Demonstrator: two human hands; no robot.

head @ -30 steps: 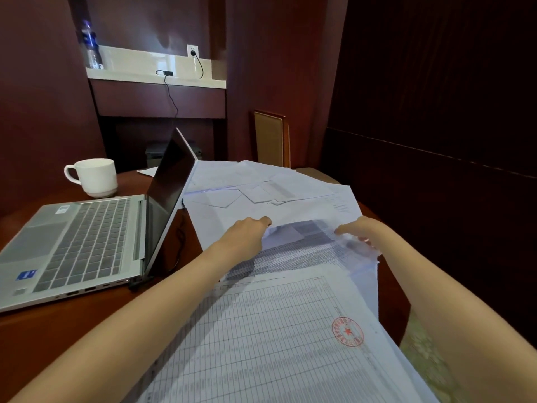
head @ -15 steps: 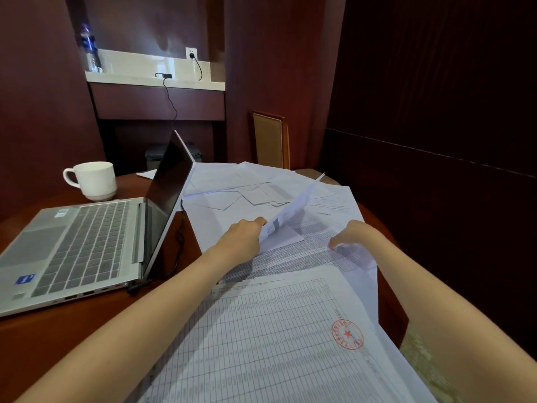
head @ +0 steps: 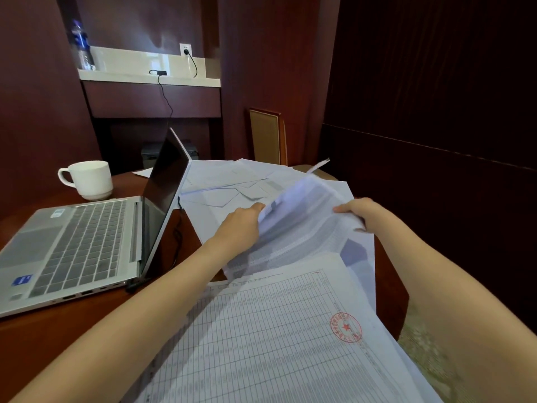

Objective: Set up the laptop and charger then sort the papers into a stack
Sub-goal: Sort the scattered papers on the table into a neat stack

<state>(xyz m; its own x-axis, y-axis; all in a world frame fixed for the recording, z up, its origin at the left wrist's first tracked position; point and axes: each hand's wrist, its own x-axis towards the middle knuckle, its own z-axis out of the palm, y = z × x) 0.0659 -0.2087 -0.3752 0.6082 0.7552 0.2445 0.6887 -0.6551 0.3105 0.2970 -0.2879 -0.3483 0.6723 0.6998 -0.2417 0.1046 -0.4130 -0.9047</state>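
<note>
The left hand (head: 241,225) pinches the left edge of 1 printed sheet (head: 305,219), and the right hand (head: 360,212) curls round its right edge. The sheet's far end is raised off the table (head: 43,330). Nearer lies a stamped sheet (head: 276,330); beyond, loose papers (head: 226,181) sprawl unstacked. To the left the laptop (head: 78,242) stands open, its charger (head: 158,72) on the shelf (head: 122,75), plugged into the socket (head: 185,50). Setup looks done; sorting seems barely begun, with no stack yet.
</note>
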